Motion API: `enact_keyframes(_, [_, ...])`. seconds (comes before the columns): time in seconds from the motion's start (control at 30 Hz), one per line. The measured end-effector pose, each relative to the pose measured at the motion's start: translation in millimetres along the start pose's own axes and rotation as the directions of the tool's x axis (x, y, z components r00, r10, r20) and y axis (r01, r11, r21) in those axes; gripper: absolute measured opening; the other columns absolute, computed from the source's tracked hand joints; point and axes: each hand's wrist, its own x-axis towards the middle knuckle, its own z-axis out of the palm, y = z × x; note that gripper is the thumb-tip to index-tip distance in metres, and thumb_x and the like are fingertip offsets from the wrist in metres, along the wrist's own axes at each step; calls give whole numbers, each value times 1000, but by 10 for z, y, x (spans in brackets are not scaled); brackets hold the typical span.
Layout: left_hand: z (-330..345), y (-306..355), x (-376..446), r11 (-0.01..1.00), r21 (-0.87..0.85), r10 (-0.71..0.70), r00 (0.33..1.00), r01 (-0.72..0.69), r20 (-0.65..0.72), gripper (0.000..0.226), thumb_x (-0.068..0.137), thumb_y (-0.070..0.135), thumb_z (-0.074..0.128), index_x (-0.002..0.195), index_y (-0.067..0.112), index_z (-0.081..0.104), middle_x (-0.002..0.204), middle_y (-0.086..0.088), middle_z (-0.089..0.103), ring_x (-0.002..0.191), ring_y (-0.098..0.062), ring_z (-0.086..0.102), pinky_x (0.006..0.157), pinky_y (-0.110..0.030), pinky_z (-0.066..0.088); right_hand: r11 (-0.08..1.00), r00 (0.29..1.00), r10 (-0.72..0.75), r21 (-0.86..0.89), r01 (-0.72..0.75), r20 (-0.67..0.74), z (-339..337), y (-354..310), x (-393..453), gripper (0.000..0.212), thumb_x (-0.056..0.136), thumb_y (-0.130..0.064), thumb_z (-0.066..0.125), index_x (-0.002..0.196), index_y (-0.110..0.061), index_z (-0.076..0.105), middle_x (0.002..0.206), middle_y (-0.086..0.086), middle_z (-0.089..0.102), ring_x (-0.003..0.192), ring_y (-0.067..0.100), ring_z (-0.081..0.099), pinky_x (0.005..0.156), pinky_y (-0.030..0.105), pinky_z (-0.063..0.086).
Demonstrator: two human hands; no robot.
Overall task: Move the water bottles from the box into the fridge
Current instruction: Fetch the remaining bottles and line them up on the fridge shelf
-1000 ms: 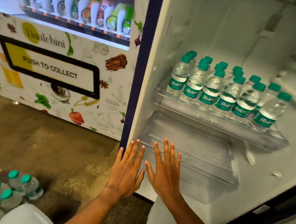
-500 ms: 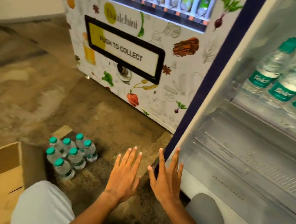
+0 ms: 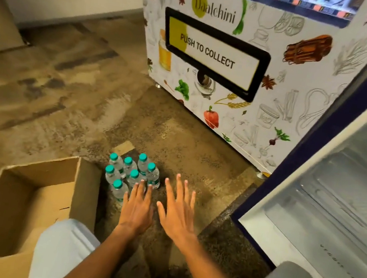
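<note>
Several small clear water bottles point(image 3: 128, 173) with teal caps stand upright in a cluster on the floor, right beside an open cardboard box point(image 3: 25, 201). My left hand point(image 3: 137, 208) is stretched out flat with straight fingers, its fingertips just over the nearest bottles. My right hand point(image 3: 179, 209) is also flat and spread, over bare floor to the right of the bottles. Neither hand holds anything. The open fridge point(image 3: 342, 186) is at the right, showing only its lower clear drawer and white interior.
A white vending machine point(image 3: 238, 51) with a "PUSH TO COLLECT" flap stands behind the bottles, against the fridge's dark blue side. My knees in light trousers point(image 3: 61, 251) are at the bottom edge. Brown mottled floor stretches to the left.
The view has swung down and left from the fridge shelf of bottles to the floor. Both open hands have moved left and down toward the cluster of bottles by the box.
</note>
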Motion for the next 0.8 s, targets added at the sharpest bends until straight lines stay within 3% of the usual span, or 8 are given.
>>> enact_keyframes(0.2, [-3, -622, 267, 986, 19, -163, 986, 163, 35, 74, 97, 30, 51, 156, 13, 7, 162, -17, 7, 148, -35, 12, 118, -45, 24, 997, 994, -66, 44, 62, 87, 216, -124, 59, 71, 100, -42, 45, 157, -30, 5, 165, 3, -8, 152, 30, -5, 119, 51, -1])
enact_keyframes(0.33, [-15, -897, 421, 979, -38, -198, 977, 201, 82, 67, 95, 10, 53, 153, 11, 22, 150, -17, 34, 129, -35, 44, 103, -42, 45, 998, 985, -55, 46, 48, 166, 355, -90, -24, 70, 102, -40, 42, 157, -31, 1, 164, 1, -14, 152, 27, -8, 121, 50, -1])
enact_keyframes(0.43, [-60, -947, 518, 979, -67, -189, 981, 192, 52, 48, 95, 5, 47, 142, 11, 44, 129, -16, 54, 113, -32, 58, 91, -40, 52, 998, 979, -50, 55, 40, 197, 435, -60, -37, 68, 103, -38, 41, 157, -31, 1, 164, 1, -15, 152, 27, -9, 120, 48, -3])
enact_keyframes(0.6, [-147, -949, 676, 970, -80, -226, 973, 229, 46, 23, 93, 4, 50, 113, 6, 61, 114, -19, 63, 106, -34, 61, 86, -40, 52, 996, 979, -39, 88, 22, 198, 573, -138, 47, 64, 103, -36, 44, 157, -31, 10, 165, 1, -10, 152, 29, 2, 121, 49, 5])
enact_keyframes(0.8, [-61, -984, 778, 965, -104, -241, 971, 239, -2, 20, 91, 0, 51, 106, 3, 64, 107, -19, 65, 100, -35, 63, 82, -43, 54, 992, 973, -111, 75, 97, 203, 626, -338, 383, 66, 102, -31, 46, 157, -29, 10, 165, 1, -7, 149, 31, 17, 119, 48, 25])
